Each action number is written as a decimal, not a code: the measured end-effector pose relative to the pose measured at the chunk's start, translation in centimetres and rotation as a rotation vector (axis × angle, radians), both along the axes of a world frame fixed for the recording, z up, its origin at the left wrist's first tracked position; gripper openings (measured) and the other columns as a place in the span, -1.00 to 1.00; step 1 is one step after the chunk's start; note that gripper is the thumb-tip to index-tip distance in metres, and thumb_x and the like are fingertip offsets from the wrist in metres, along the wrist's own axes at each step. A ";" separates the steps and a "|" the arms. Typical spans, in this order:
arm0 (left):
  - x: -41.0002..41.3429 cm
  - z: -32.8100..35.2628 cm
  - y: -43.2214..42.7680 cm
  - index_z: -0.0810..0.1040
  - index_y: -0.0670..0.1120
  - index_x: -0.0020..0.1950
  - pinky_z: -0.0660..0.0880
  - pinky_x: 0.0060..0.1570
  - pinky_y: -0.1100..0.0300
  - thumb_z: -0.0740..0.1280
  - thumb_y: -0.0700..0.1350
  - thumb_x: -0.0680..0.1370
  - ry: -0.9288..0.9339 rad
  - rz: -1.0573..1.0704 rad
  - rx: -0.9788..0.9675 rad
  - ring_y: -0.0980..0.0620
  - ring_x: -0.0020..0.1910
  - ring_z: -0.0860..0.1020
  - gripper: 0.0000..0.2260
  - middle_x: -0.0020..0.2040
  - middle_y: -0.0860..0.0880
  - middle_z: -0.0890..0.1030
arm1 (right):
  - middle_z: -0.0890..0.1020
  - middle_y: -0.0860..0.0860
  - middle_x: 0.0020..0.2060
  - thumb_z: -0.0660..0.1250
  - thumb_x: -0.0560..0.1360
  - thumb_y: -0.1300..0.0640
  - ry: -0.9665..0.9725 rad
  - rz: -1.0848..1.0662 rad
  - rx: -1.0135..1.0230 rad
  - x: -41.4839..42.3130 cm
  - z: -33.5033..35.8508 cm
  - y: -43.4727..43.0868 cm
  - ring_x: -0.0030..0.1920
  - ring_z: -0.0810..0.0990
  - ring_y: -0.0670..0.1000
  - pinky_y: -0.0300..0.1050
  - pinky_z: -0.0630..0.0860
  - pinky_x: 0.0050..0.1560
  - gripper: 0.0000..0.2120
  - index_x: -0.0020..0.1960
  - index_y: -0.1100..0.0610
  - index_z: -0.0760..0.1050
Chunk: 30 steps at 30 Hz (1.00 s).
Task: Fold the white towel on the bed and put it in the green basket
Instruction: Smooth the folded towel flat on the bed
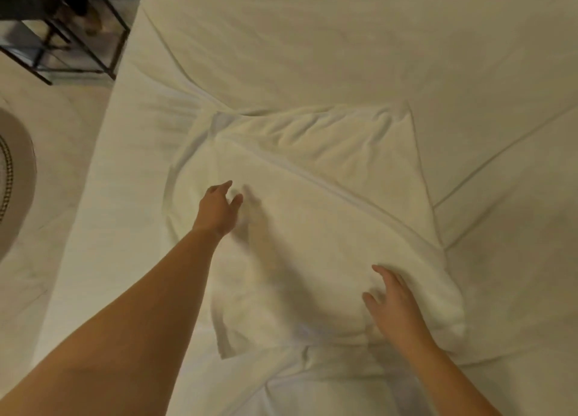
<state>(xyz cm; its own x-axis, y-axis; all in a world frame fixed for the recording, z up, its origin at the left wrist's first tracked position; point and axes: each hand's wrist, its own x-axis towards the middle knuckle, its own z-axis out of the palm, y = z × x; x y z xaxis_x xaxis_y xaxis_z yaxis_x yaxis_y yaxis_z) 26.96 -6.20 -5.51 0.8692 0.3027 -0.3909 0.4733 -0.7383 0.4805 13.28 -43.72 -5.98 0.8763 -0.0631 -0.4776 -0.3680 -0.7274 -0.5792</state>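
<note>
One fold made: white towel (312, 228) doubled on bed (344, 40); left hand (219, 207) and right hand (395, 306) open, flat, grasping nothing; basket unseen.

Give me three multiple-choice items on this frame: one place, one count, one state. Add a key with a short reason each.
1. Where does the white towel lie?
A. on the floor
B. on the bed
C. in a basket

2. How many hands show over the towel?
A. none
B. one
C. two

3. What is the state of the left hand?
A. open, fingers spread above the towel
C. closed on a towel corner
B. holding a basket

Key:
1 B, the towel is spread on the bed sheet, with one layer already folded over.
2 C, the left hand and the right hand are both over it.
3 A, its fingers are apart, with no cloth pinched between them.
</note>
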 end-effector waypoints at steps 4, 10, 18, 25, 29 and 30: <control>-5.2 -0.3 2.3 0.38 -0.13 0.55 0.27 0.48 0.01 0.30 0.02 0.66 0.040 0.052 -0.043 -0.19 0.47 0.39 -0.51 0.45 -0.25 0.45 | 0.49 0.09 0.36 0.45 0.49 0.17 0.029 0.020 -0.013 -1.1 1.2 1.6 0.27 0.53 0.11 0.02 0.44 0.33 -0.45 0.44 0.07 0.40; -11.5 -0.8 1.7 0.39 -0.14 0.54 0.33 0.40 0.05 0.33 0.02 0.64 0.124 0.115 -0.131 -0.17 0.39 0.46 -0.49 0.40 -0.23 0.50 | 0.45 0.10 0.40 0.40 0.52 0.18 0.054 0.027 -0.034 -1.9 2.0 1.7 0.31 0.50 0.10 -0.06 0.38 0.33 -0.48 0.46 0.10 0.38; -18.0 -2.1 -1.0 0.35 -0.18 0.53 0.41 0.40 -0.04 0.47 0.02 0.55 0.206 0.325 -0.198 -0.19 0.38 0.47 -0.36 0.44 -0.21 0.44 | 0.44 0.15 0.40 0.41 0.51 0.19 0.072 0.042 -0.107 -1.8 1.2 -1.7 0.37 0.46 0.17 0.04 0.38 0.38 -0.47 0.45 0.13 0.40; -20.4 -3.8 -3.2 0.37 -0.19 0.46 0.49 0.29 -0.10 0.52 0.01 0.50 0.190 0.540 -0.223 -0.22 0.30 0.53 -0.37 0.36 -0.19 0.52 | 0.46 0.18 0.38 0.43 0.49 0.18 0.085 0.058 -0.177 -1.5 -0.3 -6.4 0.38 0.44 0.19 0.08 0.37 0.40 -0.46 0.44 0.17 0.41; -21.1 -4.2 -4.6 0.45 -0.23 0.33 0.53 0.14 -0.05 0.50 -0.01 0.52 0.213 0.606 -0.196 -0.19 0.12 0.55 -0.49 0.19 -0.17 0.58 | 0.47 0.20 0.37 0.45 0.46 0.19 0.061 0.037 -0.254 -1.2 -1.1 -8.9 0.35 0.45 0.25 0.11 0.40 0.35 -0.47 0.41 0.21 0.43; -21.2 -4.2 -4.7 0.46 -0.22 0.29 0.51 0.09 -0.03 0.49 -0.02 0.53 0.228 0.612 -0.195 -0.17 0.07 0.54 -0.55 0.15 -0.16 0.58 | 0.48 0.22 0.36 0.45 0.46 0.19 0.053 0.033 -0.274 -1.2 -1.5 -9.4 0.35 0.45 0.26 0.13 0.40 0.35 -0.46 0.40 0.22 0.44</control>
